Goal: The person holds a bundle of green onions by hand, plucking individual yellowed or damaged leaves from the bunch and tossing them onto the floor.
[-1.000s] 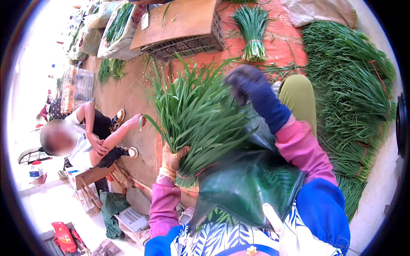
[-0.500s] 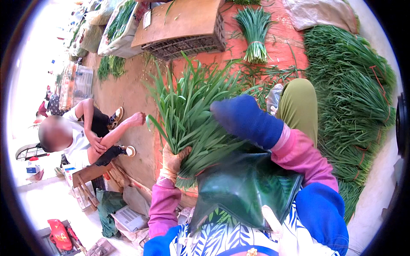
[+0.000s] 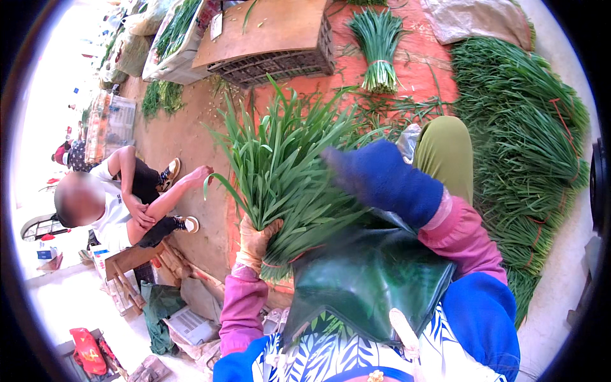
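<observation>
Orange sheeting spans upper center; mid-frame, your left hand clasps leafy greens low, fingers curled round, likely keeping them bunched. Your right hand blurs, its fingers' state impossible to tell.

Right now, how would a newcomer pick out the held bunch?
Find the shiny green sheet, lower middle. Up and left, the left hand grips the bunch near its base, leaves fanning upward. Unlike the heap at right, it's held.
</observation>
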Motion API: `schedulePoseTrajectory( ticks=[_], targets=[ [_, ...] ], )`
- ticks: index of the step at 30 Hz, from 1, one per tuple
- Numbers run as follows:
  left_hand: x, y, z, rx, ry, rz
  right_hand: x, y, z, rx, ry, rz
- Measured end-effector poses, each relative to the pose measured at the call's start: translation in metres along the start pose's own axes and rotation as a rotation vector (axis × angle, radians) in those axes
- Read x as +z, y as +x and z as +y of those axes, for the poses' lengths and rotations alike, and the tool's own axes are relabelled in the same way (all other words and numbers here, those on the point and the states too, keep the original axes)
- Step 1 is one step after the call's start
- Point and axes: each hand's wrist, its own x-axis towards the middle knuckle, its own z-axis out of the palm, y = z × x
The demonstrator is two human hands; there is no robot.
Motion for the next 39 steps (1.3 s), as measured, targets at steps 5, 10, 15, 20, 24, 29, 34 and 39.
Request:
schedulePoseTrajectory(
  ticks=[5, 10, 15, 20, 24, 29, 34, 39],
  targets=[
    [0.0, 0.0, 0.003, -0.03, 0.065, 0.005, 0.029, 0.003, 0.016, 0.075, 0.613, 0.318],
    [-0.008, -0.001, -0.007, -0.085, 0.048, -0.006, -0.007, -0.002, 0.022, 0.283, 0.82, 0.266],
    [-0.006, 0.001, -0.009, -0.033, 0.038, 0.003, 0.002, 0.004, 0.009, 0.174, 0.176, 0.097],
    [-0.009, 0.002, -0.012, -0.036, 0.082, -0.01, 0.019, 0.008, 0.013, 0.038, 0.095, 0.018],
    [-0.006, -0.003, -0.007, -0.081, 0.028, 0.016, -0.001, 0.002, 0.049, 0.551, 1.307, 0.392],
    [-0.007, 0.0, -0.015, -0.036, 0.062, 0.009, -0.019, -0.008, 0.092, 0.142, -0.54, 0.477],
    [0.002, -0.007, -0.009, 0.018, 0.056, 0.055, -0.062, 0.008, 0.029, 0.151, 0.486, 0.555],
    [0.007, -0.008, -0.006, -0.017, -0.015, 0.055, -0.051, 0.036, -0.006, -0.019, -0.045, 0.208]
  ],
)
